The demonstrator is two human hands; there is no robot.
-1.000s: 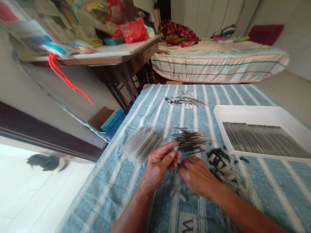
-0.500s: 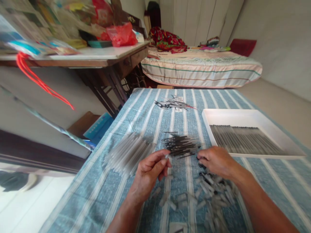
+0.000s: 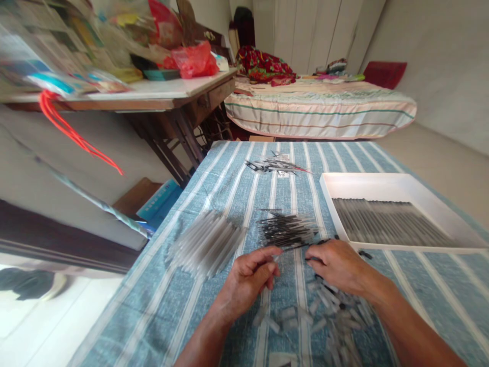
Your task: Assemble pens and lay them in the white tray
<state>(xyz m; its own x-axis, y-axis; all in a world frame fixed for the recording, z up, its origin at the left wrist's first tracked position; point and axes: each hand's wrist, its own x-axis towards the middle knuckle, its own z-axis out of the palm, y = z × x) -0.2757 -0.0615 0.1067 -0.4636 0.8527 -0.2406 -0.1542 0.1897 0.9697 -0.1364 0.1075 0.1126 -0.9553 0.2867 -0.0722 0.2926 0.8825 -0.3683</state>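
Observation:
My left hand [image 3: 254,275] is closed in a pinch on a small whitish pen piece [image 3: 275,258], mostly hidden by the fingers. My right hand [image 3: 336,262] grips a thin black pen refill [image 3: 294,247], whose near end points at my left fingertips. Whether it touches the whitish piece I cannot tell. Just beyond the hands lies a pile of dark refills [image 3: 286,228]. Clear pen barrels [image 3: 208,242] lie in a row to the left of it. Below my right hand are loose translucent caps [image 3: 340,311], with small black parts among them.
A white tray [image 3: 328,204] on the right holds a row of grey pens with black ends [image 3: 389,221]. Thin scraps [image 3: 275,164] lie at the far side of the striped cloth [image 3: 229,178]. Beyond stand a cluttered desk [image 3: 153,104] and a bed [image 3: 324,109].
My right hand has brought a thin black refill toward my left hand, which has shifted slightly right. The whole view has also moved a little.

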